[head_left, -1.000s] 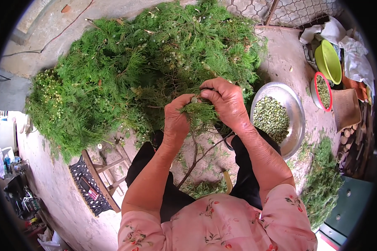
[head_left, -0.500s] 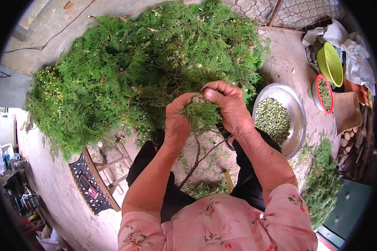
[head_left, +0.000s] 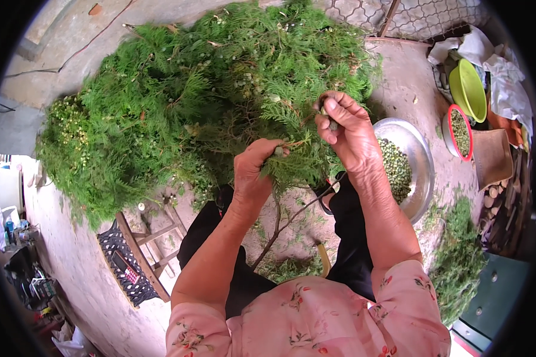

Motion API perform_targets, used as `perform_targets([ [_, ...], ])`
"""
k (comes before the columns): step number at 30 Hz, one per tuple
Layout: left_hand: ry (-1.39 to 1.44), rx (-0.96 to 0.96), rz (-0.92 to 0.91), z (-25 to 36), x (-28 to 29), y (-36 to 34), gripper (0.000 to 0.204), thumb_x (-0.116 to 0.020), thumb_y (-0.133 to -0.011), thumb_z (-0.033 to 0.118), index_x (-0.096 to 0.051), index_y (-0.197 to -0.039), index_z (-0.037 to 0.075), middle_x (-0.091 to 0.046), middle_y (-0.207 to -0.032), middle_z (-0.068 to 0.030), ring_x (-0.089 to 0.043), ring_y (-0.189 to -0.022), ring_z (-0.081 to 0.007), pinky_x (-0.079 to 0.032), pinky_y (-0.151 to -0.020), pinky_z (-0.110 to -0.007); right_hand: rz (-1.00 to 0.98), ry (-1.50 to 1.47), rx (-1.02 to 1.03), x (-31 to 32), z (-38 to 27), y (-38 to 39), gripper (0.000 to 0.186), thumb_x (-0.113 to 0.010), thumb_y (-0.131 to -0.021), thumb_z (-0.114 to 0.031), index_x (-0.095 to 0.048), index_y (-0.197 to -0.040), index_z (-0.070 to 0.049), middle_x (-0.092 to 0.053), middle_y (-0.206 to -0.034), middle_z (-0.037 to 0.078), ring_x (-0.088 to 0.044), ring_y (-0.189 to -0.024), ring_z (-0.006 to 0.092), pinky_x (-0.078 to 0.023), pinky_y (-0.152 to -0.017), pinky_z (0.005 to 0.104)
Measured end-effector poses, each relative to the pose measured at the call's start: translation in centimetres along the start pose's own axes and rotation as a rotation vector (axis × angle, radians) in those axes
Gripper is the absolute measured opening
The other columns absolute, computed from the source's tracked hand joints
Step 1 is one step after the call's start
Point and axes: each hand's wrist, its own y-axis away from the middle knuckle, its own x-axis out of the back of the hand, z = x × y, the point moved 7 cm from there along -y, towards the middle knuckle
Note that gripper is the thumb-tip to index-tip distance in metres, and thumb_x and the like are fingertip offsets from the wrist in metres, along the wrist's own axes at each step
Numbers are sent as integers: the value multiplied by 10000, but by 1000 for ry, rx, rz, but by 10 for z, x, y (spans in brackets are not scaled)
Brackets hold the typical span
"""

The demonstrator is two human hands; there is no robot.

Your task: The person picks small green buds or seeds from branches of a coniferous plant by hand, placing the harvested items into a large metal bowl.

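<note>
My left hand [head_left: 257, 169] is closed round a green conifer branch [head_left: 287, 166], whose bare brown stem runs down between my knees. Raised to the right of it, my right hand [head_left: 348, 128] has its fingers curled in a pinch. Small pale green cones [head_left: 329, 119] show between its thumb and fingers. Just right of that wrist stands a wide metal basin [head_left: 424, 152], holding a heap of the same green cones. Beyond both hands lies a big pile of cut conifer branches [head_left: 178, 95].
On the left is a wooden stool [head_left: 146, 259] with a woven seat and a handset on it. A red-rimmed bowl [head_left: 470, 149] of cones and a yellow-green basin [head_left: 472, 89] stand at the right. More greenery [head_left: 455, 262] and stacked firewood [head_left: 494, 208] lie near the right edge.
My right hand has drawn away from the branch, up and to the right, with cones in its fingers. My left hand has shifted slightly and keeps hold of the branch.
</note>
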Motion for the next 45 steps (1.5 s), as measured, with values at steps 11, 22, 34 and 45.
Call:
perform_targets([
  [11, -134, -20, -11, -11, -2, -2, 220, -569, -679, -57, -603, -886, 6, -612, -768, -92, -589, -697, -185, -448, -647, -258, -459, 1048, 390, -46, 15, 26, 282, -603, -713, 58, -631, -973, -48, -565, -812, 43, -529, -776, 149, -426, -688, 245],
  [22, 334, 225, 5, -35, -8, 13, 187, -541, -782, -39, -625, -940, 16, -623, -840, -17, -528, -740, -82, -429, -676, -238, 215, 301, 74, 54, -11, 15, 126, -612, -805, -152, -587, -875, -50, -519, -630, 2, -428, -506, 73, -327, -427, 193],
  [34, 568, 587, 191, -54, -7, 46, 220, -635, -791, 162, -585, -984, 69, -538, -947, 21, -468, -857, -122, -372, -781, -268, 902, 1588, 494, 253, -120, 77, 436, -605, -728, -165, -527, -1142, -52, -606, -890, 170, -581, -776, 212, -461, -712, 290],
  [45, 490, 656, 157, -42, -28, 57, 217, -626, -754, 26, -610, -970, 17, -615, -908, -66, -552, -811, -146, -422, -774, -294, 62, 772, 290, 43, 44, 37, 259, -633, -796, -176, -590, -973, 9, -577, -709, 7, -467, -554, 42, -388, -472, 201],
])
